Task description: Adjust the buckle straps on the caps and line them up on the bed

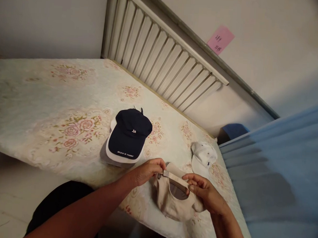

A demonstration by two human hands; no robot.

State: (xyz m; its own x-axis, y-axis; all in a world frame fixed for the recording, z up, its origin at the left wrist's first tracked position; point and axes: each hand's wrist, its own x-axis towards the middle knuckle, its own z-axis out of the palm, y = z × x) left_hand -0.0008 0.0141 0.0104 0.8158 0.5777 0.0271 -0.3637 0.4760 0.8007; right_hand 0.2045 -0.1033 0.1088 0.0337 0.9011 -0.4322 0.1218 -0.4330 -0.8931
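Observation:
A beige cap [168, 201] lies back-side up at the near edge of the floral mattress [55, 103]. My left hand [147, 171] pinches its rear strap by the metal buckle. My right hand [203, 192] grips the other end of the same strap, fingers closed on it. A stack of caps with a navy cap [130, 135] on top sits just beyond my left hand. A white cap [203, 155] lies beyond my right hand, near the mattress edge.
A metal slatted bed rail [162, 55] runs along the wall behind the mattress. A pink sticky note [220, 38] is on the wall. A blue curtain [278, 175] hangs at right, with a blue stool [234, 130] behind it. My dark-clothed knee [58, 202] is below left.

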